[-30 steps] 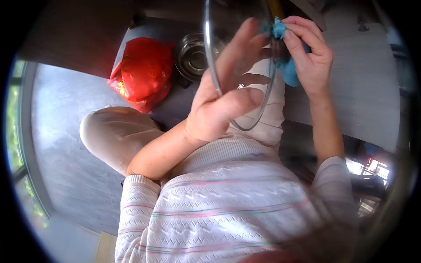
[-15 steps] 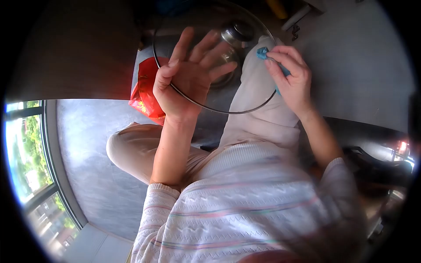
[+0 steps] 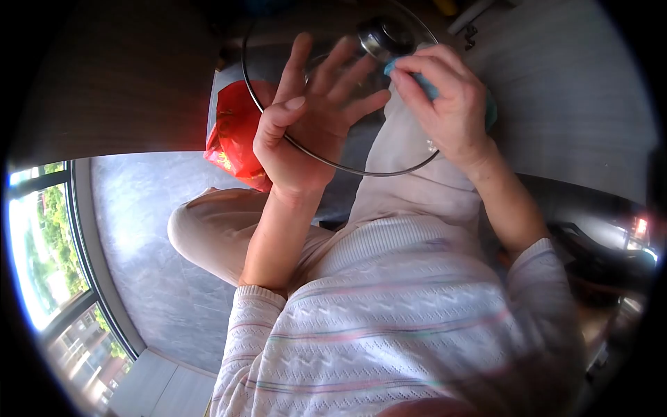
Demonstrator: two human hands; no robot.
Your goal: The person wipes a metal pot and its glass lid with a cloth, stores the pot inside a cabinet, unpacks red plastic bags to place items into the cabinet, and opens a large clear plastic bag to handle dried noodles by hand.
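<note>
At the far left, the grey floor (image 3: 160, 271) is lying bare-surfaced below the work, so a dropped pane could be striking something hard. Next, a red plastic bag (image 3: 236, 135) is sitting just beside the lid's left edge as seen from above; a careless swing could be brushing it, though the view is not showing how far apart they are in depth.

The left hand (image 3: 302, 142) is spreading wide, palm toward the wearer, its fingers showing through the glass lid (image 3: 368, 132) and its thumb by the metal rim. Because those fingers are lying splayed rather than curling round the edge, a smooth lid could be sliding or tipping off them. The lid itself is hanging tilted above the lap, its dark knob (image 3: 384, 36) standing near the upper right edge.

To the right, the right hand (image 3: 448, 97) is closing in a pinch on a teal cloth (image 3: 425, 85), close to the knob. Pressing hard there, well off the supporting palm, could be levering the lid round; loose cloth could also be snagging on the knob or rim.
</note>
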